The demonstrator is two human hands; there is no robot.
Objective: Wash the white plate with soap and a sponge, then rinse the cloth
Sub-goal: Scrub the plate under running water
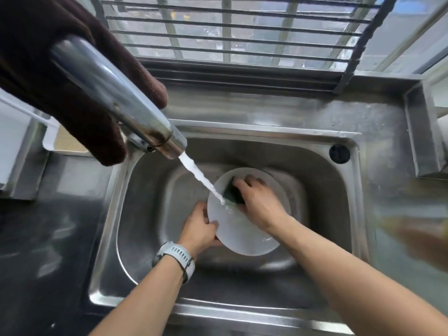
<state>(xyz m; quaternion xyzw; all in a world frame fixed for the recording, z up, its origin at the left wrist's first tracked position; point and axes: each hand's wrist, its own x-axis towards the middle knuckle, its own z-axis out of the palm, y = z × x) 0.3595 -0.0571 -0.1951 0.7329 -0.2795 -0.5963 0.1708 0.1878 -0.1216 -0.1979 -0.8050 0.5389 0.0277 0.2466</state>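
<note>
A white plate (244,235) lies tilted in the steel sink (145,190). My left hand (200,230) grips the plate's left rim, thumb on top. My right hand (260,202) presses a dark green sponge (232,196) onto the plate's upper face, fingers curled over it. Water from the steel faucet (116,98) streams down onto the plate just left of the sponge. A dark brown cloth (48,57) hangs draped over the faucet neck at the upper left.
A round black overflow hole (339,153) sits in the sink's back right corner. A barred window (230,32) runs along the back. Dark counter (43,238) lies left of the sink. A blurred yellowish object (421,229) stands on the right counter.
</note>
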